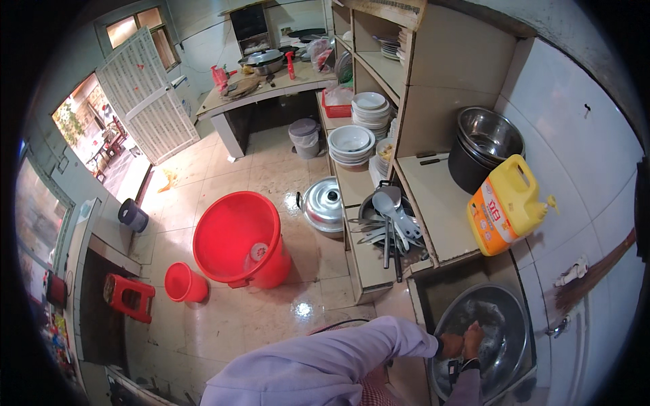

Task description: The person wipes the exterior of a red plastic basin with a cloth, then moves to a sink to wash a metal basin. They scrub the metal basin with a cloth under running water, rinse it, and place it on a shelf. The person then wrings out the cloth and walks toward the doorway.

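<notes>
A large metal basin [510, 350] sits in the sink [431, 289], with water and white suds in its bottom. My left hand [450, 346], in a lavender sleeve, reaches over the basin from the left. Touching or nearly touching it is my right hand [473, 339], its fingers curled; a dark band device circles that wrist. Whether something small is between the hands cannot be made out. A yellow detergent jug [508, 208] with a pump top stands on the ledge above the basin.
Ladles and spatulas [391, 218] fill a dark pan, their handles jutting over the shelf edge. Dark pots [472, 152] stand behind the jug. Stacked white bowls [351, 144] line the shelf. On the wet-looking tiled floor are a big red tub [223, 243], a red bucket [185, 281] and a lidded pot [324, 205].
</notes>
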{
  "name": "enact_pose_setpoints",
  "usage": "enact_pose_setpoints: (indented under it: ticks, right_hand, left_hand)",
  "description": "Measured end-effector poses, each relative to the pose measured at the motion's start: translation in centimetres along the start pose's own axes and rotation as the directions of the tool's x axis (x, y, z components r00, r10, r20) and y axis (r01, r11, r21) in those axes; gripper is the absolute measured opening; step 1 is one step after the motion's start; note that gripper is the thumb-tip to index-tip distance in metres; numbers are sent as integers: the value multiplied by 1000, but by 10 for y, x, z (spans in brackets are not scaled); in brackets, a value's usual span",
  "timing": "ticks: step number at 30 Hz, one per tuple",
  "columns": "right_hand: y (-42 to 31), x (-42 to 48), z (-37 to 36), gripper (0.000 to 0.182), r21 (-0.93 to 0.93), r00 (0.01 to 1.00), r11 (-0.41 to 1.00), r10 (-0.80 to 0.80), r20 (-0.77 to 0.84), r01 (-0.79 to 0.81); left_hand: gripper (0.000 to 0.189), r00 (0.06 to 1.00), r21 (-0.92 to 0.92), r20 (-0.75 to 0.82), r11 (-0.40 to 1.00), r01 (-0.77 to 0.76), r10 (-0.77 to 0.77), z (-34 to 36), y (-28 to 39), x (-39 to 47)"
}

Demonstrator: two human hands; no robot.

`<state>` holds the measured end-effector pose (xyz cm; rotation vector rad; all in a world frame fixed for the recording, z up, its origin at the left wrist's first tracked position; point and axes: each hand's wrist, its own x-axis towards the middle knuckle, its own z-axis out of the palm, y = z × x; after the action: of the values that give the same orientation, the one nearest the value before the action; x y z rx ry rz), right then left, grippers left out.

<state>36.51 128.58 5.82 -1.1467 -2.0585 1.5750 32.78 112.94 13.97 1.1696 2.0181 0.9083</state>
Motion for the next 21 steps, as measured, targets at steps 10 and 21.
enact_pose_setpoints:
  ticks: [10, 21]
  right_hand:
    - [23, -11, 8, 27, -424, 988, 892, -136, 73, 155]
    - [66, -76, -94, 45, -564, 810, 647, -583, 68, 513]
  left_hand:
    - [19, 999, 102, 28, 995, 15, -18, 28, -24, -3]
    - [47, 981, 137, -191, 991, 2, 24, -32, -28, 4]
